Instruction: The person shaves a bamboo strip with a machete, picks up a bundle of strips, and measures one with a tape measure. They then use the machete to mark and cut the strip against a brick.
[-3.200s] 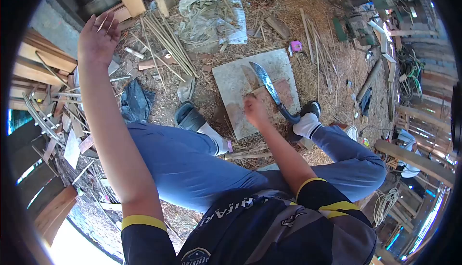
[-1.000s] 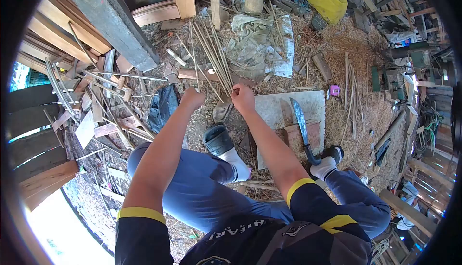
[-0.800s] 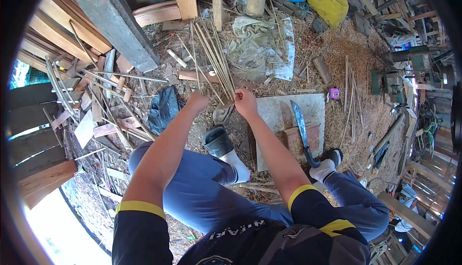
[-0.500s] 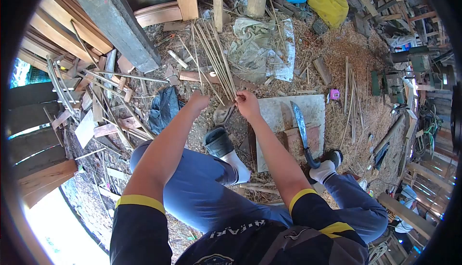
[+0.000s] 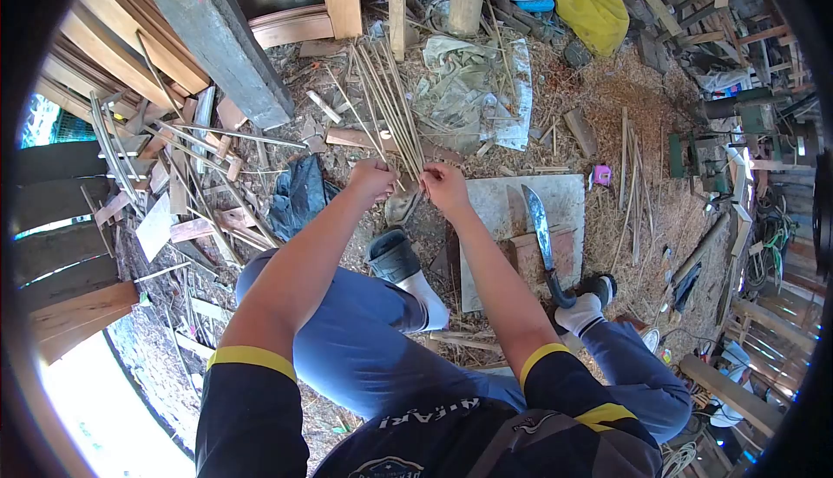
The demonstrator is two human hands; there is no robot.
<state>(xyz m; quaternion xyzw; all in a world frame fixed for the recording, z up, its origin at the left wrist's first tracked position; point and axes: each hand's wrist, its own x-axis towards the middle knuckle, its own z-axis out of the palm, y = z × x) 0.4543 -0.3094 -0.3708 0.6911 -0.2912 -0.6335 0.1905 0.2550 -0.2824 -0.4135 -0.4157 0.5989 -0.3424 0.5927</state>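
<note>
A bundle of long, thin wooden sticks [image 5: 388,101] fans out over the ground in front of me, the near ends between my hands. My right hand [image 5: 444,185] is closed, thumb and fingers pinching near ends at the bundle's right side. My left hand [image 5: 373,180] is curled closed at the left side, with a thin stick running into its fingers; the grip itself is partly hidden. Right of my right forearm, a machete [image 5: 540,233] with a dark handle leans across a pale flat board [image 5: 482,209] and a brown wood block.
Scrap wood [image 5: 217,218] and a dark plastic sheet [image 5: 297,198] lie at left. Ahead are a thick post [image 5: 213,36], a crumpled translucent sheet [image 5: 455,88] and a yellow sack [image 5: 592,14]. A pink tape measure [image 5: 600,174] and more thin sticks [image 5: 631,183] lie at right.
My left hand has moved slightly right and turned, its fingers now curled beside the near stick ends. My right hand stays at the bundle. The machete has not moved.
</note>
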